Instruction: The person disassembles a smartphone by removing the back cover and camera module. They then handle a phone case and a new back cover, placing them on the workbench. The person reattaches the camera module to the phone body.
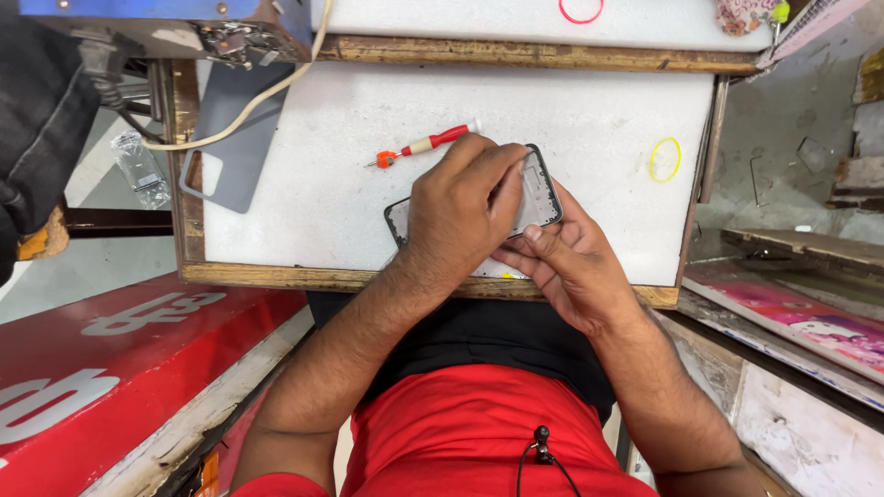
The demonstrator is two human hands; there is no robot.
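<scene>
Both hands clamped on a phone frame lying on the white desk, left hand pressing on top, right hand gripping its near edge, red screwdriver just beside, yellow band off right, grey cover off left.

**Workbench surroundings**

White board in wooden frame at centre. Red counter at 8 o'clock. Grey wall at 2 o'clock. Pink panel at 4 o'clock. Even daylight.

One head-worn camera looks steeply down, close above the white work board.
</scene>
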